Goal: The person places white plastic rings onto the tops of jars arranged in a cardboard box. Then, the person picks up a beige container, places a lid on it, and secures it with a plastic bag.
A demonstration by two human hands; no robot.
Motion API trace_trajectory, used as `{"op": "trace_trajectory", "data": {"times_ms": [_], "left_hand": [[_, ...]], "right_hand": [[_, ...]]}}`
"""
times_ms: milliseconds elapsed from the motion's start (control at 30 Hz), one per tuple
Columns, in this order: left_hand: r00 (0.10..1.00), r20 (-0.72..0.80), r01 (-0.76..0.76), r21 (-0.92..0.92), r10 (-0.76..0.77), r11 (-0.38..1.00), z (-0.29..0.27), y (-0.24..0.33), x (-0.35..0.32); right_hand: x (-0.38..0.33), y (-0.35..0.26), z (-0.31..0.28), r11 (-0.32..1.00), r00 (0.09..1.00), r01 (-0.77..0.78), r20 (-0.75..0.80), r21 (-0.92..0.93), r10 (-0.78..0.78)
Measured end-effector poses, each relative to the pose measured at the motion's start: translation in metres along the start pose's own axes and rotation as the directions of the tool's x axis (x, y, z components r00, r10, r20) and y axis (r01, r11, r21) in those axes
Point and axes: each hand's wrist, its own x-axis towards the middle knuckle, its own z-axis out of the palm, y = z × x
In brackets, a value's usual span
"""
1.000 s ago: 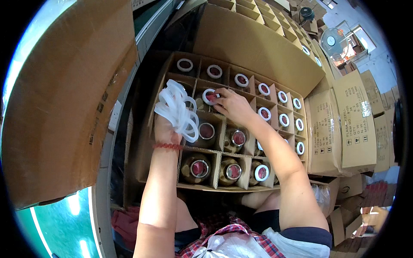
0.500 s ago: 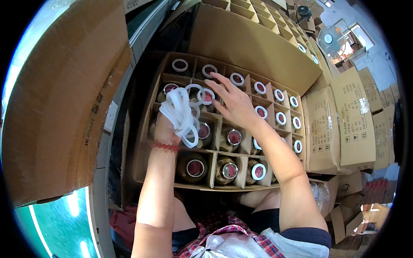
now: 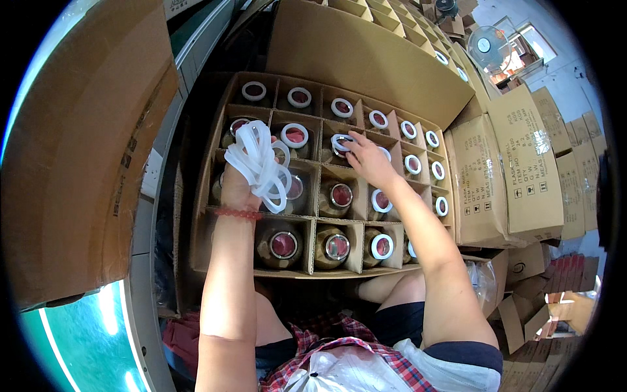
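Note:
A divided cardboard carton (image 3: 225, 264) holds several glass flasks, standing upright one to a compartment, with dark red showing in their round mouths. My left hand (image 3: 236, 189) is closed on a bunch of translucent white rubber rings (image 3: 258, 163) above the carton's left side. With bent fingers, my right hand (image 3: 373, 161) grips a white ring (image 3: 335, 139) at the mouth of a flask in the second row from the far side. Many mouths carry white rings, such as the flask beside it (image 3: 294, 135). Bare silver rims show on a few nearer flasks (image 3: 283, 245).
Beyond the carton, a raised cardboard flap (image 3: 366, 65) fronts another divided carton (image 3: 405, 29). Closed printed cartons (image 3: 526, 163) are stacked at the right. A large brown box (image 3: 85, 150) stands at the left by a green surface (image 3: 85, 340). A fan (image 3: 486, 49) stands at the far right.
My right hand has moved from the flask near the left hand to the one to its right. A white ring now sits on that first flask's mouth. The view has shifted slightly.

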Motion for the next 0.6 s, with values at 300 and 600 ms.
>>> {"op": "trace_trajectory", "data": {"times_ms": [300,600], "left_hand": [[0.997,-0.075,-0.023,0.118,0.032,0.993,0.001,0.007,-0.003],[0.998,0.011,0.061,-0.062,-0.061,0.996,0.010,0.018,-0.012]], "right_hand": [[-0.014,-0.007,-0.006,0.954,0.988,0.141,0.102,-0.265,-0.118],[-0.014,-0.006,-0.006,0.979,0.998,0.068,0.017,-0.191,-0.065]]}}
